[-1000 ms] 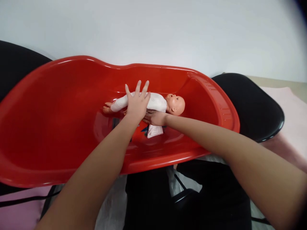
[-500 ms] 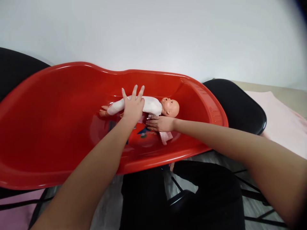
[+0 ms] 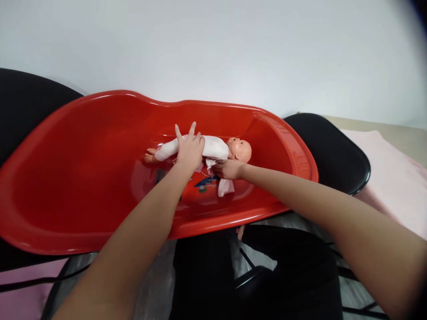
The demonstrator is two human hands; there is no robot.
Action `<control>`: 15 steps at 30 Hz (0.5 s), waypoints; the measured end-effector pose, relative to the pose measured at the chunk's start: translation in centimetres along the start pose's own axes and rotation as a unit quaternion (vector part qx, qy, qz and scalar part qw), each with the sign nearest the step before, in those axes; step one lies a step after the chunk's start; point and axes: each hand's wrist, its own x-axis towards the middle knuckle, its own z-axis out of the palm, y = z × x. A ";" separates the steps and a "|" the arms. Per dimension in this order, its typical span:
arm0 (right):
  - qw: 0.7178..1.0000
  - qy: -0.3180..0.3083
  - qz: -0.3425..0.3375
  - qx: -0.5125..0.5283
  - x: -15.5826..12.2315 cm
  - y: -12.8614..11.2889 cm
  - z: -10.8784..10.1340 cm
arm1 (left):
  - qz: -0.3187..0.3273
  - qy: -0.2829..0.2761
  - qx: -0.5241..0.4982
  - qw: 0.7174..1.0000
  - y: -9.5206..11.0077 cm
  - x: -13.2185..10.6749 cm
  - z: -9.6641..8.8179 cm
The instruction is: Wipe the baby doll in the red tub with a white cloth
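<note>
Nearest, the person's legs [image 3: 203,275] in black show below the tub [image 3: 83,178], with grey floor [image 3: 156,271] beside them and a pink sheet [image 3: 30,289] at the lower left. The tub's near rim runs between the legs and the doll [image 3: 215,146]; both forearms reach over it, the left one hiding part of the picture [image 3: 205,182] on the tub's bottom. A black chair [image 3: 328,151] stands just beyond the tub's right end, a second, pale pink sheet [image 3: 383,164] lies past that, and a dark rounded shape [image 3: 30,102] sits behind the left end. The pale wall [image 3: 213,49] fills the background. The hands are apart. The right hand [image 3: 229,170], nearer the doll's head, has its fingers curled in on a pale cloth [image 3: 226,187], which droops below the palm, crumpled white fabric showing at the fingertips; whether those fingers also touch the doll is unclear. The left hand [image 3: 191,151] rests palm down across the doll's middle, fingers spread toward the far side. The doll lies on its back in the tub, under the left hand and just beyond the right, head to the right and feet to the left.
</note>
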 end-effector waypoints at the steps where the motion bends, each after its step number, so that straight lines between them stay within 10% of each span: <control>1: 1.000 -0.008 0.011 -0.018 -1.8 -0.2 -0.2 | 0.003 -0.001 0.006 1.000 0.0 0.0 0.1; 7: 0.995 0.009 -0.087 -0.041 -5.9 -1.6 -3.1 | -0.006 -0.024 0.003 1.000 -0.2 0.5 0.4; 15: 0.994 0.102 -0.026 -0.007 4.8 -2.9 -4.4 | -0.006 -0.037 0.015 0.999 -0.2 0.4 0.6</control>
